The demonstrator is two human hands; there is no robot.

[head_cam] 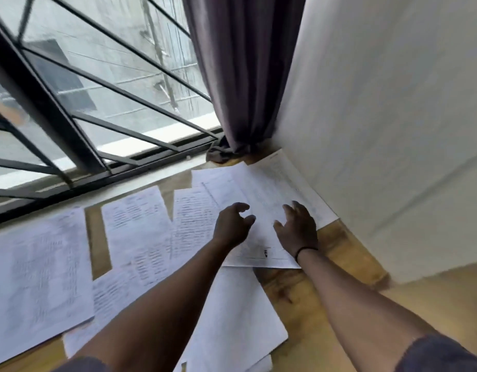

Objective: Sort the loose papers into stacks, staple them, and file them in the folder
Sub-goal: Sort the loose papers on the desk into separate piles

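Several loose printed papers lie spread over a wooden table [307,312]. A large sheet [267,194] lies at the far right near the wall corner. My left hand [232,226] hovers over its left part, fingers loosely curled and holding nothing. Over the same sheet's right part is my right hand [296,229], fingers spread and slightly bent, a dark band on its wrist. More sheets lie to the left [135,216] and far left [36,275], and a blank-looking sheet [232,318] lies nearer me. No stapler or folder is in view.
A barred window [92,108] runs along the table's far edge. A grey curtain [240,76] hangs in the corner, its hem on the table. A white wall [393,130] bounds the table on the right.
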